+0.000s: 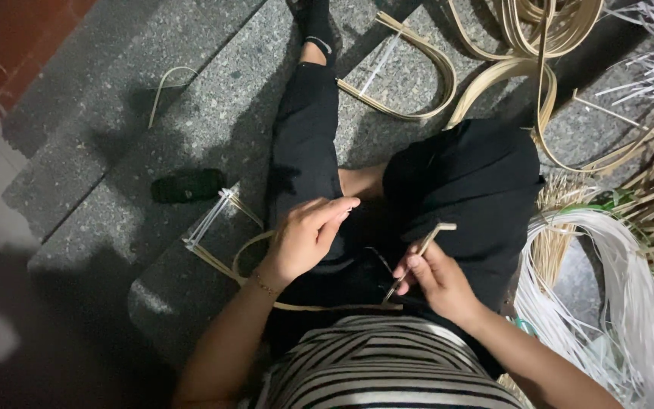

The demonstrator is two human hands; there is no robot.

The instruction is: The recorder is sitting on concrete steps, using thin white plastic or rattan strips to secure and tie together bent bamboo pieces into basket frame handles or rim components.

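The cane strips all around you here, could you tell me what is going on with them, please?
A person sits on a stone floor in dark trousers, working cane. The right hand pinches a thin cane strip with a bent end. The left hand rests on the lap over a curved cane loop. More bent cane hoops lie ahead, and a bundle of white strips lies to the right.

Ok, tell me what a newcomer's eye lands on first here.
The two hands at centre: the right hand pinches a thin bent cane strip, the left hand rests curled on the black-trousered lap. Next, the white strips fanned out at the right edge, and the bent cane loops on the grey stone floor up top.
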